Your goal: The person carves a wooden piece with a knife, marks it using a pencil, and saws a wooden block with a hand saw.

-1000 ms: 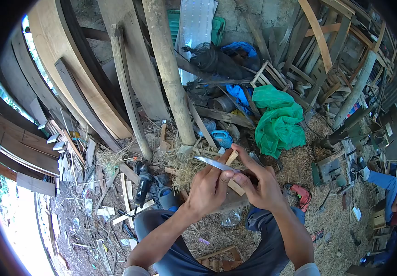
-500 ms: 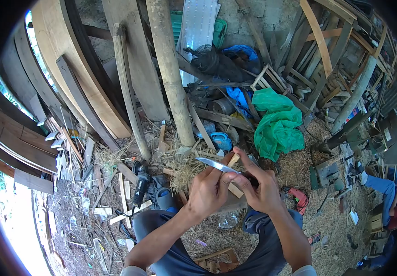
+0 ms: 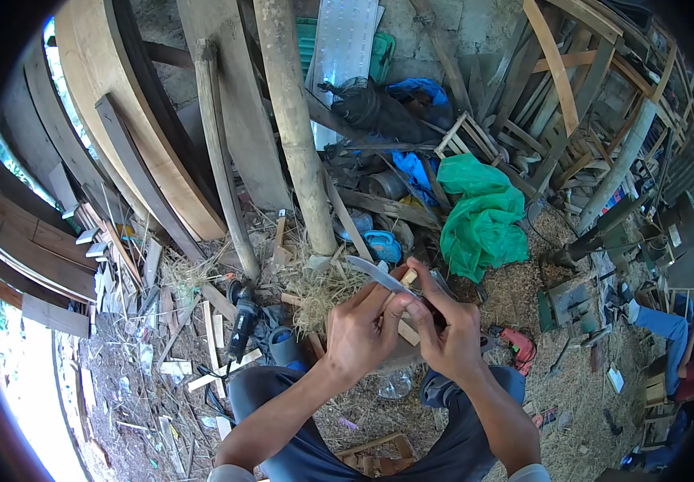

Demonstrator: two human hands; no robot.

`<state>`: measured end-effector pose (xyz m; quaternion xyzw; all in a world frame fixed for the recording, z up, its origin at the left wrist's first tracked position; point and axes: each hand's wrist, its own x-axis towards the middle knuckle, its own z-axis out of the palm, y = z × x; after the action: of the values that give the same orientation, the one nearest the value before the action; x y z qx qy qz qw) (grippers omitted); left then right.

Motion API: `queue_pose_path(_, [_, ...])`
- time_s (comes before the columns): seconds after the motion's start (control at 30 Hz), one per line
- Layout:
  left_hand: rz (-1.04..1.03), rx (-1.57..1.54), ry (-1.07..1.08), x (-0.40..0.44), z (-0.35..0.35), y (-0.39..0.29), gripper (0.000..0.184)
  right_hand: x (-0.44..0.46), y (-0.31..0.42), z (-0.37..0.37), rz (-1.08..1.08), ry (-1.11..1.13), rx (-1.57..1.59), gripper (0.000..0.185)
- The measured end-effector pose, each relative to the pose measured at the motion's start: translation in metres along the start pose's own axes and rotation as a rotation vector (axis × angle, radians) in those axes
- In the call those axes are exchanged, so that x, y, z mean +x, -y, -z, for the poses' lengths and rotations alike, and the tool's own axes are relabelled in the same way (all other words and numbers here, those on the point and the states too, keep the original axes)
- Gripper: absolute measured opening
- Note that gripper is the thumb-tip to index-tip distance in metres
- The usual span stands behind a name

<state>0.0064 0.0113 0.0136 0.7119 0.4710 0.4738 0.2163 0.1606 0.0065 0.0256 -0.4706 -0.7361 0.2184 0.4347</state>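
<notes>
A knife with a bright blade (image 3: 372, 271) points up and to the left from between my hands, its handle hidden in my right hand (image 3: 453, 336). My left hand (image 3: 356, 336) is closed around a small pale piece of wood (image 3: 409, 277), whose end shows just past the blade. Both thumbs meet close to the blade's lower end. My right index finger reaches up beside the wood's tip. Below the hands, another pale wood piece (image 3: 409, 332) is partly covered by my fingers.
An angle grinder (image 3: 242, 321) lies on the littered ground at left, near wood offcuts. A green plastic sheet (image 3: 483, 217) lies ahead, and a red power tool (image 3: 517, 347) rests by my right knee. Planks and a post (image 3: 294, 128) stand in front. Another person's leg (image 3: 659, 321) shows at right.
The blade has tilted more steeply, its tip rising. Less of the small wood piece shows beyond it now. Both hands keep their grip, and the whole view has shifted slightly.
</notes>
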Motion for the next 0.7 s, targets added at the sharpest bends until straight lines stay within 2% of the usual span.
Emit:
queue_pose_path(0.1, [0.079, 0.023, -0.018, 0.001, -0.001, -0.009, 0.023, -0.001, -0.002, -0.004, -0.002, -0.037, -0.015, 0.046])
queue_pose_path(0.27, [0.068, 0.013, -0.032, 0.003, -0.005, -0.009, 0.019, -0.001, 0.002, -0.010, -0.041, -0.133, 0.073, 0.045])
queue_pose_path(0.33, [0.074, -0.003, -0.036, 0.004, -0.004, -0.009, 0.020, 0.004, 0.001, -0.005, -0.105, -0.070, 0.050, 0.045])
queue_pose_path(0.4, [0.215, -0.116, 0.118, 0.006, 0.001, -0.003, 0.029, 0.010, -0.002, 0.003, -0.101, 0.013, 0.032, 0.045])
queue_pose_path(0.43, [0.217, -0.114, 0.118, 0.007, 0.006, -0.003, 0.029, 0.012, -0.005, 0.007, -0.081, 0.074, 0.022, 0.046])
queue_pose_path(0.5, [0.344, -0.281, 0.358, 0.007, 0.013, -0.004, 0.036, 0.014, -0.009, 0.011, -0.033, 0.105, -0.029, 0.050])
queue_pose_path(0.57, [0.431, -0.343, 0.424, 0.005, 0.017, 0.000, 0.038, 0.013, -0.005, 0.014, -0.095, 0.253, -0.059, 0.054])
queue_pose_path(0.63, [0.524, -0.402, 0.485, 0.001, 0.017, 0.007, 0.040, 0.011, -0.012, 0.006, -0.051, 0.241, -0.009, 0.054])
queue_pose_path(0.7, [0.395, -0.462, 0.447, -0.004, 0.011, 0.018, 0.043, 0.012, -0.012, 0.006, -0.005, 0.232, 0.035, 0.055])
